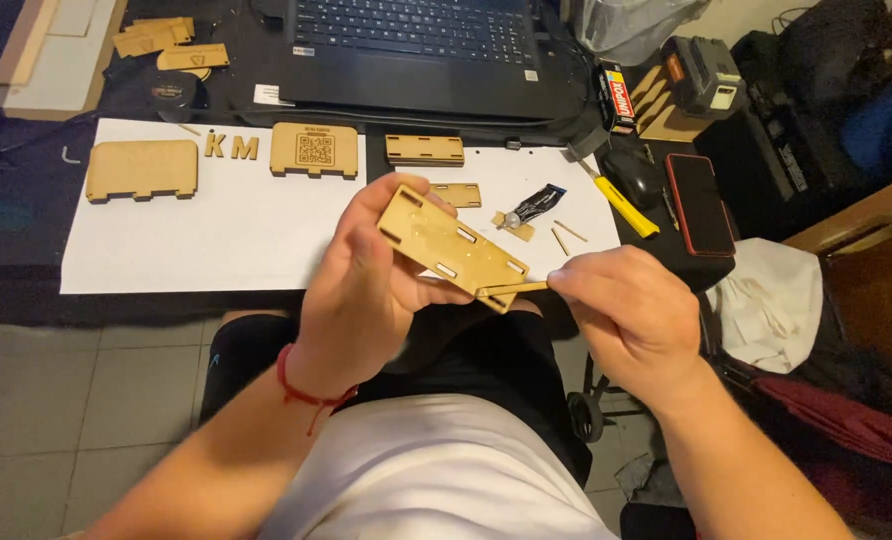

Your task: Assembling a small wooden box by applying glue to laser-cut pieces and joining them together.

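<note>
My left hand (361,290) grips a thin slotted wooden panel (453,247), tilted, above my lap in front of the desk edge. My right hand (631,315) pinches a small thin wooden stick (513,289) whose tip touches the panel's lower right corner. On the white sheet (216,220) behind lie more laser-cut wooden pieces: a rounded panel (142,169), two wooden letters (231,147), an engraved square panel (314,149), a slotted strip (424,149) and a small piece (457,194). A dark glue tube (534,205) rests on a wood scrap.
A black laptop (416,50) sits at the back. Right of the sheet are a yellow utility knife (621,205), a black mouse (634,178), a red-cased phone (699,203) and a power-tool battery (704,75). A white cloth (771,300) hangs at the right. More wood pieces (166,40) lie far left.
</note>
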